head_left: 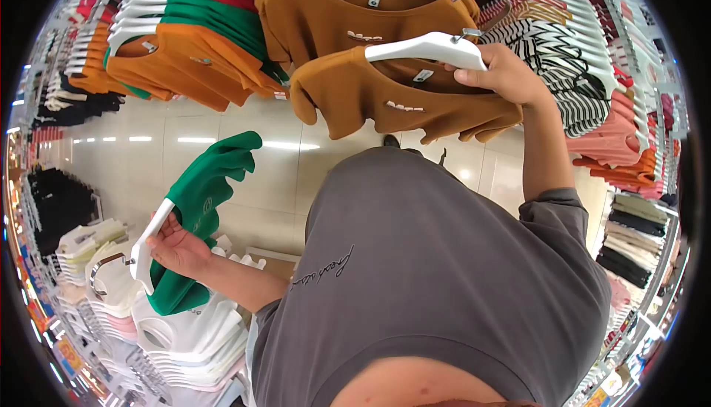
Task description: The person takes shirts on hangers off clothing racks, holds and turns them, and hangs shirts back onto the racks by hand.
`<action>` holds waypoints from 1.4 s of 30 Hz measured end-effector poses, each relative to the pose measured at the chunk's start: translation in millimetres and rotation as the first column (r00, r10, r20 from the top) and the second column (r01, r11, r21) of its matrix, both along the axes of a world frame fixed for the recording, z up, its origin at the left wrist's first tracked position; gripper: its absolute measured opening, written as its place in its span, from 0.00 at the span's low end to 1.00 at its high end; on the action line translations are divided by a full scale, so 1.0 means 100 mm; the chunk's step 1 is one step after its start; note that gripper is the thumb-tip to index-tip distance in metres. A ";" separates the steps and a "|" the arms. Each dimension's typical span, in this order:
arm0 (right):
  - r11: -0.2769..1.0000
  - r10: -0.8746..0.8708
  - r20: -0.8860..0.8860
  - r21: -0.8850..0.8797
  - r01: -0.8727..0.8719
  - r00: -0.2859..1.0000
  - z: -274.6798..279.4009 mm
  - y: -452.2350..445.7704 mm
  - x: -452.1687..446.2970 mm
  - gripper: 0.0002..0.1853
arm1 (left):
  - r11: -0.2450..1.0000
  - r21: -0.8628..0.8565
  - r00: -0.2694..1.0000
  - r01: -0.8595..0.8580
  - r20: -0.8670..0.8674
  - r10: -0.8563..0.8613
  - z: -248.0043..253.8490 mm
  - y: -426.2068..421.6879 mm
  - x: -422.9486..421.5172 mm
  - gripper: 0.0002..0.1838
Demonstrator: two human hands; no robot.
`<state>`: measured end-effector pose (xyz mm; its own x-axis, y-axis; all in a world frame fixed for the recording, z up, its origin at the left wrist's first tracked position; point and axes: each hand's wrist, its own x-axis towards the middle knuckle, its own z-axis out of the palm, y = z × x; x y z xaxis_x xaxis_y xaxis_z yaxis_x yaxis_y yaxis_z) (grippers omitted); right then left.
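My left hand (180, 247) is closed around a white hanger (150, 238) that carries a green shirt (198, 194), held out at the left above a rack of white clothes. At the upper right, my right hand (503, 74) grips the end of another white hanger (422, 50). From it hangs a brown shirt (341, 96) with a small white print on the chest and a label at the neck. Its metal hook sits close to a second brown shirt (304, 14) behind it; whether the hook rests on a rail I cannot tell.
Orange shirts (196, 62) and green ones hang at the upper left. Striped tops (566, 66) hang right of my right hand. White clothes (192, 333) on hangers fill the lower left. Folded garments (629, 233) are stacked at the right. Pale floor tiles (274, 177) lie between the racks.
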<state>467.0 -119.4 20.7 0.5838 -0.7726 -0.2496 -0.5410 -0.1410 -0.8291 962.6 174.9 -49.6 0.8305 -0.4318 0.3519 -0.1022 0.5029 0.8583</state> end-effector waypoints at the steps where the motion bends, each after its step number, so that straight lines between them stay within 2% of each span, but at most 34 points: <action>1: 1.000 0.014 -0.001 -0.006 -0.014 1.000 -0.01 -0.04 0.05 0.20 | 1.000 0.014 1.000 -0.024 0.002 0.024 0.01 0.05 -0.01 0.22; 6: 0.997 0.041 0.031 -0.064 -0.039 0.999 -0.07 -0.32 0.21 0.22 | 0.996 -0.008 0.996 -0.086 0.010 0.086 0.07 0.16 -0.09 0.21; 11: 0.995 0.033 0.007 -0.091 -0.032 0.999 -0.02 -0.60 0.35 0.25 | 1.000 -0.026 1.000 -0.009 -0.010 0.009 0.02 0.24 -0.11 0.21; 13: 0.995 0.064 -0.058 -0.072 -0.068 0.996 0.02 -0.73 0.36 0.25 | 0.998 -0.052 0.999 0.027 -0.021 -0.028 0.00 0.24 -0.13 0.22; 15: 0.997 0.038 0.026 -0.065 -0.036 0.999 0.08 -0.80 0.42 0.25 | 0.990 -0.114 0.995 0.082 -0.039 -0.087 0.00 0.22 -0.17 0.22; 19: 0.996 0.049 0.022 -0.072 -0.047 0.999 0.17 -0.97 0.48 0.26 | 0.978 -0.126 0.986 0.165 -0.003 -0.166 -0.09 0.24 -0.16 0.26; 21: 0.999 -0.026 0.008 -0.029 0.026 1.000 0.24 -0.99 0.55 0.27 | 0.969 -0.181 0.978 0.170 -0.092 -0.189 -0.07 0.19 -0.22 0.24; 25: 0.999 -0.007 0.076 0.054 0.003 0.997 0.05 -1.18 0.60 0.28 | 0.946 -0.230 0.964 0.227 -0.086 -0.252 -0.08 0.14 -0.27 0.25; 26: 1.000 -0.004 0.040 0.014 0.004 0.999 -0.06 -1.24 0.62 0.28 | 0.944 -0.234 0.962 0.232 -0.092 -0.259 -0.07 0.12 -0.29 0.24; 28: 1.000 -0.026 -0.064 -0.007 0.026 0.998 0.18 -1.03 0.72 0.30 | 0.942 -0.236 0.959 0.239 -0.094 -0.266 -0.07 0.10 -0.34 0.24; 32: 0.997 0.022 0.036 0.070 -0.024 0.999 0.00 -1.09 0.69 0.32 | 0.952 -0.200 0.962 0.231 -0.097 -0.254 -0.07 0.05 -0.43 0.23; 35: 0.999 0.025 0.050 -0.029 -0.023 0.998 -0.09 -1.15 0.65 0.30 | 0.956 -0.179 0.962 0.231 -0.109 -0.252 -0.05 0.00 -0.50 0.22; 37: 0.985 0.056 -0.208 -0.151 -0.089 0.976 0.12 -1.09 0.64 0.26 | 0.960 -0.161 0.961 0.231 -0.116 -0.251 -0.03 -0.04 -0.55 0.21; 41: 0.954 0.061 -0.080 -0.288 -0.081 0.995 0.42 -1.07 0.54 0.24 | 0.963 -0.133 0.964 0.233 -0.098 -0.246 -0.02 -0.09 -0.58 0.20; 42: 0.945 0.019 0.013 -0.327 -0.014 1.000 0.48 -1.10 0.51 0.22 | 0.964 -0.123 0.964 0.237 -0.097 -0.249 -0.01 -0.09 -0.58 0.20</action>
